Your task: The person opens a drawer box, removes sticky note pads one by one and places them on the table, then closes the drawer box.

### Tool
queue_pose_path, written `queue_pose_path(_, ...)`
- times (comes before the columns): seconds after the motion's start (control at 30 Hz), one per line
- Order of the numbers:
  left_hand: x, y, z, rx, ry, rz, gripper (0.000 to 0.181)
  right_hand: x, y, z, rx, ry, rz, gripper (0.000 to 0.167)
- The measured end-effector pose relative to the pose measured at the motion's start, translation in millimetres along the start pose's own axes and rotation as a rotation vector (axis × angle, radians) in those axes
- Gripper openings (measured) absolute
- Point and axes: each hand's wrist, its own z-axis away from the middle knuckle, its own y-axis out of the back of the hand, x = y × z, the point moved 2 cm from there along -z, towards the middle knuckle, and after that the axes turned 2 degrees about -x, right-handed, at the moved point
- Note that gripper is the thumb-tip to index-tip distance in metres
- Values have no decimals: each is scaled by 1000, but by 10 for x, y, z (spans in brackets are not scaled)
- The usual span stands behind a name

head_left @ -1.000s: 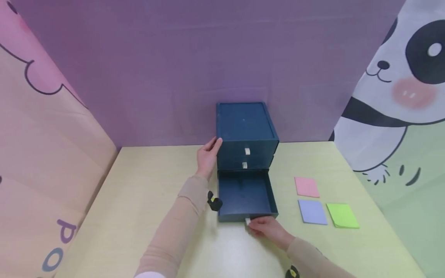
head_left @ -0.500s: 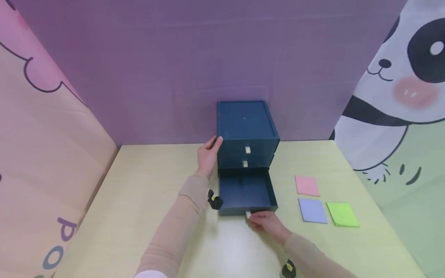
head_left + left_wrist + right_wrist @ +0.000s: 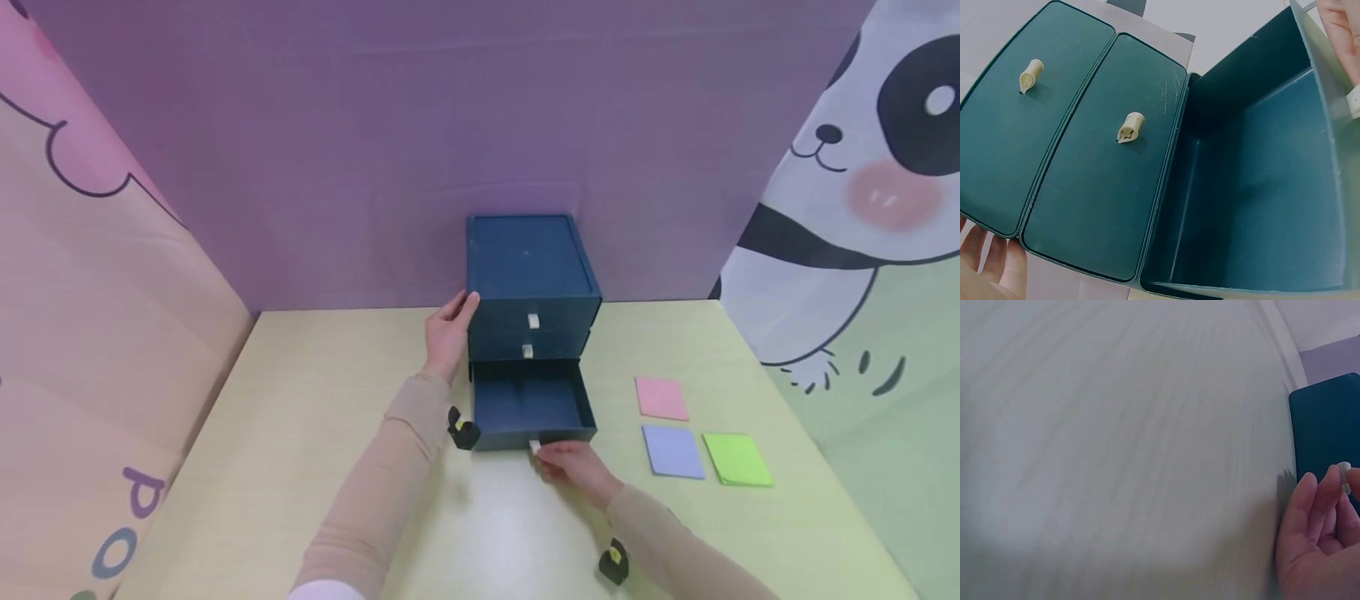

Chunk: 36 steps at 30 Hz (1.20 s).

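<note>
A dark blue drawer box (image 3: 528, 258) stands at the back of the table, its upper two drawers closed and its bottom drawer (image 3: 531, 404) pulled partway out. The bottom drawer has nothing inside in the left wrist view. My left hand (image 3: 447, 335) rests against the box's left side near the top front corner, its fingers (image 3: 1013, 265) fairly straight along the edge. My right hand (image 3: 581, 471) pinches the small white pull tab (image 3: 1345, 478) on the bottom drawer's front between thumb and fingers.
To the right of the box lie a pink sticky-note pad (image 3: 662, 398), a blue-purple pad (image 3: 672, 452) and a green pad (image 3: 738, 459). A purple cloth (image 3: 337, 158) hangs behind the table (image 3: 315, 400), with printed cloths on either side.
The bottom drawer has slid back toward the box, and my right hand has moved forward with its tab. My left hand keeps its place on the box's side.
</note>
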Motion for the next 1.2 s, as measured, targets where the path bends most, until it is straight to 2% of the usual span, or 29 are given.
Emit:
queue_pose_path(0.27, 4, 2, -15, -5, -19, -6, 51, -49, -28, -91, 48, -18, -29, 27)
queue_pose_path(0.7, 4, 5, -16, -7, -8, -10, 53, -114, -19, -214, 97, -25, -65, 25)
queue_pose_path(0.97, -4, 12, -16, -6, -12, -20, 54, -154, -15, -291, 116, 1, -93, 23)
queue_pose_path(1.2, -11, 10, -32, -3, -6, -11, 53, -191, -19, -346, 152, -28, -92, 23)
